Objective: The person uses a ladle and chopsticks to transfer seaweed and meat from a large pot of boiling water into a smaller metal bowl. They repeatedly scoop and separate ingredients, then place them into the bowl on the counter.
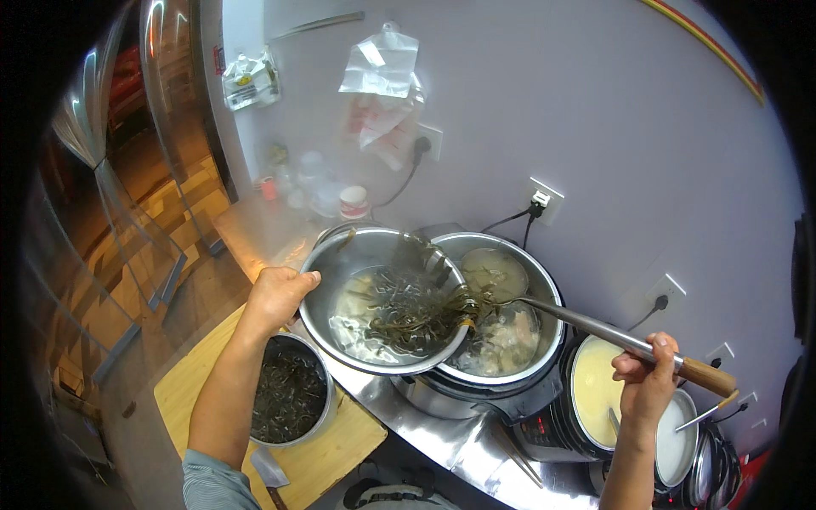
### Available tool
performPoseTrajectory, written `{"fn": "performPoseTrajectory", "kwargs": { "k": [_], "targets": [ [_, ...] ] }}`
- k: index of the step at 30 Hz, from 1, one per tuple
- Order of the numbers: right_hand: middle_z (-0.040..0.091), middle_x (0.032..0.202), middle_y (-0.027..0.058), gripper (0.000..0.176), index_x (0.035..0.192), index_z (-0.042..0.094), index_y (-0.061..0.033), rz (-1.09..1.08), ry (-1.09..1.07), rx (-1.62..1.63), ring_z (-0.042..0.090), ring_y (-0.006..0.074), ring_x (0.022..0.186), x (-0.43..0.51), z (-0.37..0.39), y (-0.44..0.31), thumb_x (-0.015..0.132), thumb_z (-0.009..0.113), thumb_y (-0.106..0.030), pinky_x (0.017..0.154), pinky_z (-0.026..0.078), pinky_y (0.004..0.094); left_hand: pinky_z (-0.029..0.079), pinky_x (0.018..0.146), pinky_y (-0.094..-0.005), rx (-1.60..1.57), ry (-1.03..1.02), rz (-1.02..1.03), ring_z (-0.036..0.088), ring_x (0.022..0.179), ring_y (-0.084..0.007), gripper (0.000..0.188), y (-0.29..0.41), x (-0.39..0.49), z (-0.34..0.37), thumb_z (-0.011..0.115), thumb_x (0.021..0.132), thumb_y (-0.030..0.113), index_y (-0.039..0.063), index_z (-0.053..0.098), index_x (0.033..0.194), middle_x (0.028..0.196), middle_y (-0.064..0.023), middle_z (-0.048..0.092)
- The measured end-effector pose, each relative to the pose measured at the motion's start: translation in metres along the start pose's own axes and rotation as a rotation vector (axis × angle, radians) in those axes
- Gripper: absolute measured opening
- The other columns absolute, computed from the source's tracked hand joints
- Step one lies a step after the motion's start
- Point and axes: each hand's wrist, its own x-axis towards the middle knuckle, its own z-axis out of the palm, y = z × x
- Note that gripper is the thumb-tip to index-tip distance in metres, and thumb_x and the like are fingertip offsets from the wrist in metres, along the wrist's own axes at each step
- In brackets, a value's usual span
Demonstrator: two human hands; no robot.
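Observation:
My left hand [278,294] grips the rim of a metal pot [322,335], thumb over the edge. Dark shredded seaweed [414,312] lies in its cloudy liquid and hangs over the right rim. That pot tilts over the inner pot [548,344] of an electric cooker, which holds broth with pale chunks [510,341]. My right hand [647,376] holds a long-handled ladle [593,326] with a wooden grip end. The ladle's bowl [494,274], full of liquid, is over the cooker pot, beside the strands at the rim.
Another pot of seaweed [290,395] stands on a wooden board [191,389], near a cleaver [269,468]. Chopsticks [519,456] lie on the metal counter [440,427]. To the right are cookers of yellow porridge [596,382] and white liquid [672,440]. Plastic bags [382,64] hang on the wall.

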Motion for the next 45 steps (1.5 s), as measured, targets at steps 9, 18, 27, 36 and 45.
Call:
{"fn": "performPoseTrajectory", "kwargs": {
  "k": [9, 18, 27, 36, 45],
  "targets": [
    [0.059, 0.057, 0.0111, 0.021, 0.098, 0.053, -0.0042, -0.104, -0.058, 0.051, 0.060, 0.0186, 0.046, 0.002, 0.012, -0.037, 0.098, 0.051, -0.025, 0.043, 0.048, 0.0249, 0.043, 0.038, -0.0263, 0.029, -0.064, 0.005, 0.056, 0.042, -0.0135, 0.038, -0.014, 0.006, -0.004, 0.063, 0.090, 0.027, 0.001, 0.062, 0.064, 0.054, -0.0077, 0.060],
    [0.057, 0.056, 0.0130, 0.022, 0.100, 0.050, -0.0024, -0.161, -0.109, -0.014, 0.059, 0.0181, 0.041, -0.024, 0.042, -0.044, 0.098, 0.048, -0.024, 0.041, 0.049, 0.0227, 0.043, 0.041, -0.0286, 0.044, -0.050, 0.055, 0.053, 0.042, -0.0137, 0.039, -0.010, 0.005, -0.003, 0.065, 0.088, 0.027, -0.002, 0.062, 0.062, 0.055, -0.0073, 0.059],
    [0.064, 0.064, 0.0122, 0.019, 0.101, 0.048, -0.0043, -0.520, -0.628, -0.396, 0.065, 0.0217, 0.052, -0.060, 0.050, -0.050, 0.089, 0.053, -0.019, 0.047, 0.053, 0.0300, 0.032, 0.037, -0.0295, -0.114, -0.034, 0.013, 0.041, 0.038, -0.0105, 0.043, -0.006, 0.003, 0.002, 0.067, 0.086, 0.027, 0.005, 0.050, 0.053, 0.048, -0.0015, 0.046],
    [0.066, 0.058, 0.0101, 0.016, 0.095, 0.056, -0.0012, -0.864, -0.633, -0.582, 0.066, 0.0196, 0.054, -0.036, 0.042, -0.035, 0.079, 0.055, -0.004, 0.053, 0.052, 0.0286, 0.033, 0.035, -0.0286, -0.055, 0.004, 0.007, 0.041, 0.037, -0.0110, 0.042, -0.003, -0.001, 0.002, 0.067, 0.086, 0.027, 0.006, 0.049, 0.054, 0.049, -0.0008, 0.046],
    [0.066, 0.062, 0.0077, 0.009, 0.079, 0.061, 0.0000, -0.879, -0.761, -0.838, 0.065, 0.0194, 0.053, -0.020, 0.033, 0.032, 0.073, 0.063, 0.007, 0.051, 0.051, 0.0278, 0.037, 0.034, -0.0287, -0.009, 0.030, -0.006, 0.045, 0.035, -0.0127, 0.043, 0.000, -0.004, 0.003, 0.066, 0.086, 0.030, 0.006, 0.051, 0.054, 0.048, -0.0029, 0.048]
  ]
}}
